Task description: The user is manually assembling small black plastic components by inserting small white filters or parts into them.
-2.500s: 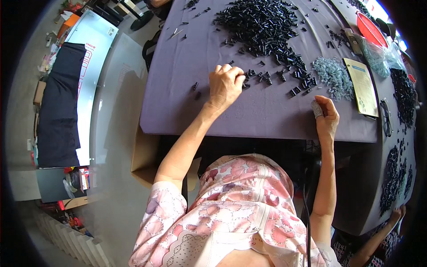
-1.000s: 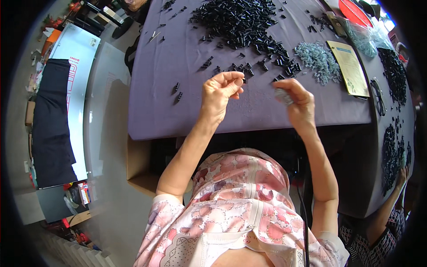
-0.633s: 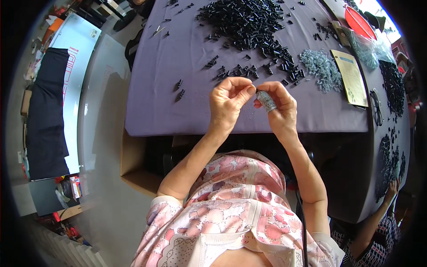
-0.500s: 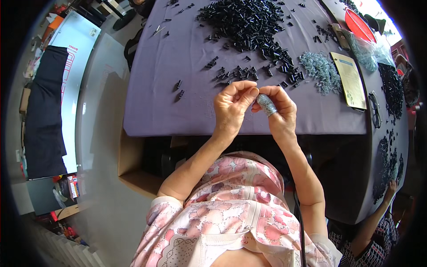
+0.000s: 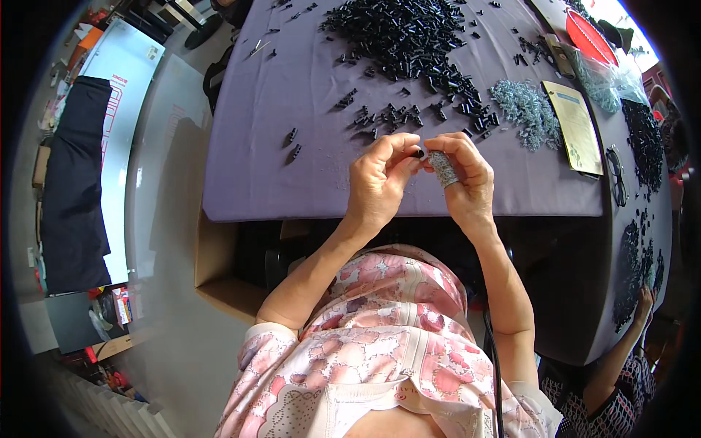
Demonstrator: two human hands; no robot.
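Note:
Above the near edge of the purple cloth-covered table (image 5: pixel 277 186), my two hands are close together. My left hand (image 5: pixel 374 182) is closed, pinching a small black cylindrical piece (image 5: pixel 418 154) between thumb and fingertips. Facing it, my right hand (image 5: pixel 473 186) is closed too, its fingers curled against a thumb wrapped in a speckled grey cover (image 5: pixel 443 169). Anything between those right fingertips is too small or hidden to make out. Just beyond lie several loose black pieces (image 5: pixel 391 117), with a big heap of black pieces (image 5: pixel 401 36) behind them.
Right of the heap lie a pile of small clear bluish pieces (image 5: pixel 527 113), a yellowish booklet (image 5: pixel 573 128) and eyeglasses (image 5: pixel 618 179). A red basket (image 5: pixel 590 40) and plastic bag (image 5: pixel 602 87) stand farther back. A co-worker's hand (image 5: pixel 644 303) is among black pieces at right.
My right hand has moved slightly right and turned, away from the left fingertips. The black piece in my left hand now shows at its fingertips.

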